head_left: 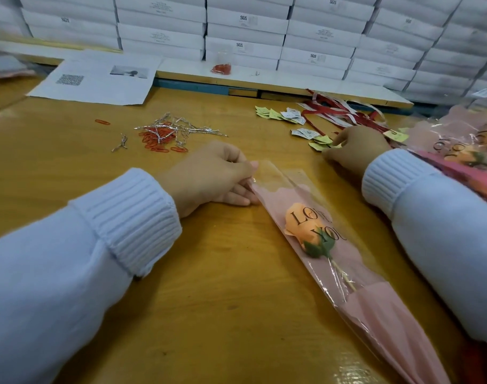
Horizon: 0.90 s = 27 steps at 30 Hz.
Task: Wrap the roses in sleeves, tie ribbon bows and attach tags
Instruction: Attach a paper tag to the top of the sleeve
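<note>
An orange rose (303, 228) lies inside a pink and clear sleeve (375, 314) printed "LOVE YOU", slanting across the wooden table. My left hand (214, 176) pinches the sleeve's open top corner. My right hand (356, 151) reaches into a scatter of yellow and white tags (320, 139), fingers curled on one; the fingertips are hidden. Red and white ribbons (336, 112) lie just behind the tags.
Red paper clips (159, 139) and silver twist ties (181, 126) sit at centre left. A printed sheet (98, 81) lies at back left. Finished wrapped roses (464, 151) pile up at right. Stacked white boxes (245, 31) line the back edge.
</note>
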Each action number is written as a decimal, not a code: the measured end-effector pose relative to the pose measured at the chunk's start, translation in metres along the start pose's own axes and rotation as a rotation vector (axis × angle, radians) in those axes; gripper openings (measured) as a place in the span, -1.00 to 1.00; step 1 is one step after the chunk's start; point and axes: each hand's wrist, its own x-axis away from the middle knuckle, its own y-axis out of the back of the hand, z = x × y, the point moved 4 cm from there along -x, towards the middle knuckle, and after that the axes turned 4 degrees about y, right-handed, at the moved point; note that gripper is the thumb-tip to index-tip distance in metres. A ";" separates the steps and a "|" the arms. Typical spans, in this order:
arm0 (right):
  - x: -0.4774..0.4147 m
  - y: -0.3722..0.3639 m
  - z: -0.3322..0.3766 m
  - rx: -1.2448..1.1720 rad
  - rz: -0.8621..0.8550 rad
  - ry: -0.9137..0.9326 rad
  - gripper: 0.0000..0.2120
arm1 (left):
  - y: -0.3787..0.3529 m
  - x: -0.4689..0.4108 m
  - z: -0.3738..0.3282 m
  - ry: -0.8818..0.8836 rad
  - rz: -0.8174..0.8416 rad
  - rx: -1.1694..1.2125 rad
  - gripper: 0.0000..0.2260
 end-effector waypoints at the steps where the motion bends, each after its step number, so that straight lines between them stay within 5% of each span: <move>1: -0.001 -0.004 -0.001 0.043 -0.003 0.015 -0.62 | 0.000 -0.001 0.000 0.000 -0.003 -0.006 -0.81; 22: 0.002 -0.002 -0.001 0.064 -0.241 0.082 -0.85 | -0.001 -0.004 0.003 -0.024 -0.028 0.010 -0.80; 27: 0.008 -0.005 0.012 0.048 -0.188 0.256 -0.71 | -0.001 -0.005 0.004 -0.031 -0.025 0.002 -0.80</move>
